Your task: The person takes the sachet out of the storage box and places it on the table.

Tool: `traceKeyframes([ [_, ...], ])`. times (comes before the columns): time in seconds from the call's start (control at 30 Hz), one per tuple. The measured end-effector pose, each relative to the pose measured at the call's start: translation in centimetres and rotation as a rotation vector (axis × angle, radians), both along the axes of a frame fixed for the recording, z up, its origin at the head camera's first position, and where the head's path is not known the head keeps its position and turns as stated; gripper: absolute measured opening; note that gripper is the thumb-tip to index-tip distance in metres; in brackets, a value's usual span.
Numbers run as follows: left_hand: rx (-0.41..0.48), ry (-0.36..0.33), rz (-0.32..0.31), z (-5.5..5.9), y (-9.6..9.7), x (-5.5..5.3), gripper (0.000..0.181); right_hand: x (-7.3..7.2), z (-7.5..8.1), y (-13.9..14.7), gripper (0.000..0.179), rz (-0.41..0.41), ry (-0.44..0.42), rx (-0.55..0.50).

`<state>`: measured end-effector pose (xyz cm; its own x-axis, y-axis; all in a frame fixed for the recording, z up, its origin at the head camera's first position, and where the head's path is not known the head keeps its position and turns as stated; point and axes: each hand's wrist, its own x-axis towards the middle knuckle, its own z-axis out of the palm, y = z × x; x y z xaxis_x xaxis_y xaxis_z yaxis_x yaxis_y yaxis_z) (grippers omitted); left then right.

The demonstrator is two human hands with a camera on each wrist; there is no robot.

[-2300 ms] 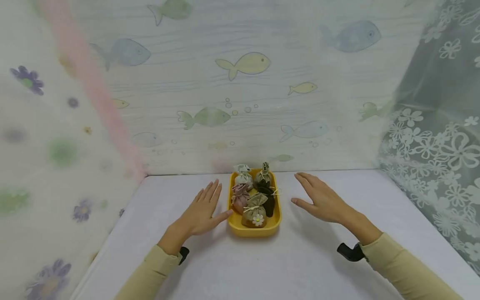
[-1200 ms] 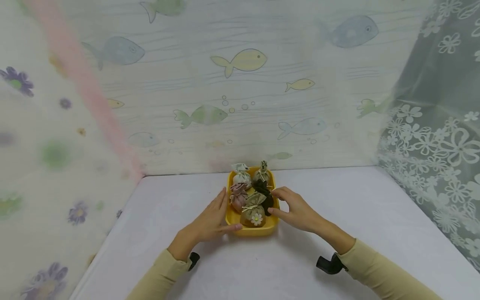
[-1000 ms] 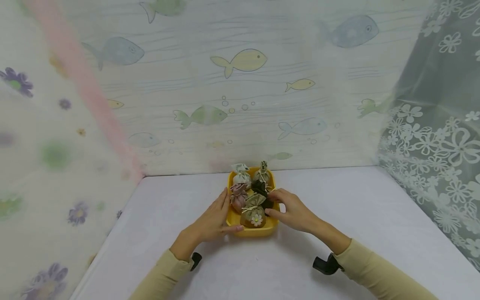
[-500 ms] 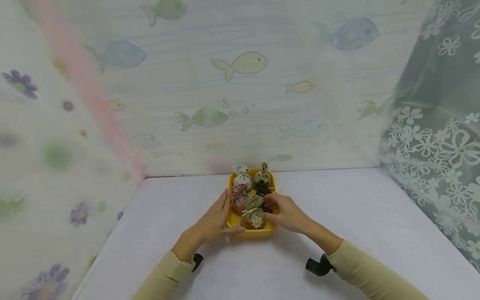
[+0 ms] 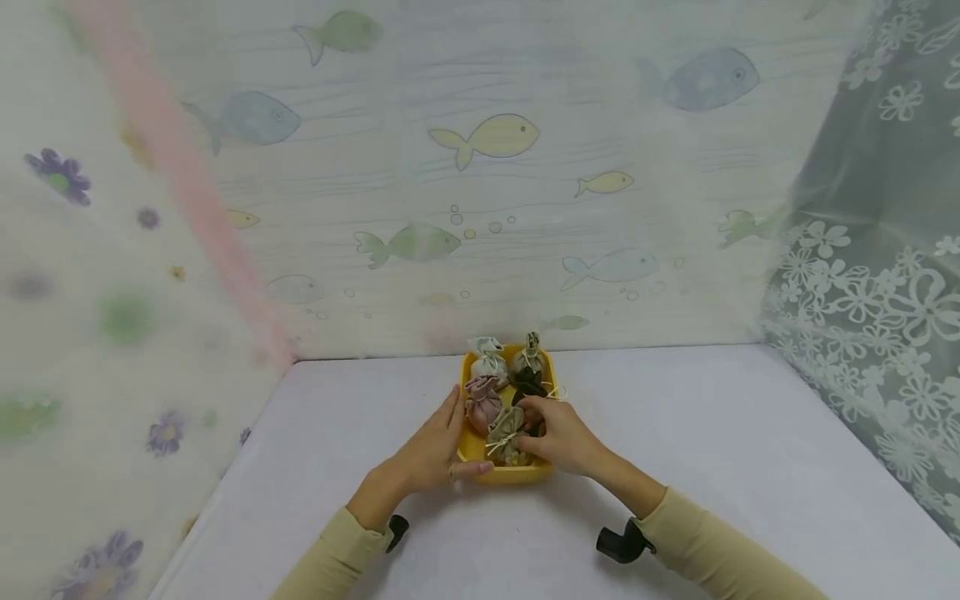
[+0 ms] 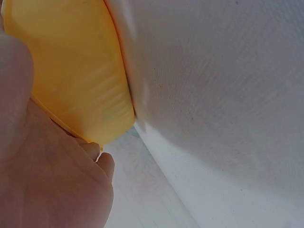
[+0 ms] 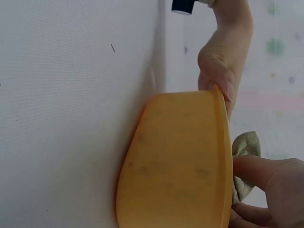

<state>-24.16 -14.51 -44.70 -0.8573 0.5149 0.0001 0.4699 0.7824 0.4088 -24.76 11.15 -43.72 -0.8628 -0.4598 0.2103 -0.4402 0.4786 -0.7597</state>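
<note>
A yellow tray (image 5: 510, 477) holds several small tied cloth sachets. My left hand (image 5: 429, 450) lies along its left side with straight fingers, the thumb on the front rim. With thumb and fingers, my right hand (image 5: 566, 437) pinches the olive-green sachet (image 5: 504, 429) at the tray's front, which leans left. In the right wrist view, the cloth top (image 7: 246, 142) stands above the rim at my thumb. A dark sachet (image 5: 529, 381) is partly hidden behind my right fingers. The left wrist view shows my left palm (image 6: 57, 175) against the tray wall (image 6: 80, 71).
A pink sachet (image 5: 483, 410), a whitish one (image 5: 488, 365) and a brownish one (image 5: 528, 360) sit farther back in the tray. The tray stands on a white table (image 5: 360, 408), near a fish-patterned curtain (image 5: 495, 275). A lace-flowered sheet (image 5: 862, 292) hangs at the right.
Both hands have come in to the tray. The right hand has moved from the dark sachet's side to the olive-green sachet, pinched it and tilted it left. The left hand has settled against the tray.
</note>
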Motion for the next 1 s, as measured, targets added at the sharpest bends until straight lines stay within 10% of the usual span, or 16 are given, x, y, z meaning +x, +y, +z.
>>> traceKeyframes([
  [0.4, 0.021, 0.008, -0.013, -0.20, -0.07, -0.24, 0.123, -0.17, -0.03, -0.64, 0.033, 0.065, 0.046, 0.097],
  [1.0, 0.033, 0.002, -0.006, -0.23, 0.02, 0.01, 0.121, -0.04, 0.04, -0.17, 0.016, 0.102, 0.082, -0.034],
])
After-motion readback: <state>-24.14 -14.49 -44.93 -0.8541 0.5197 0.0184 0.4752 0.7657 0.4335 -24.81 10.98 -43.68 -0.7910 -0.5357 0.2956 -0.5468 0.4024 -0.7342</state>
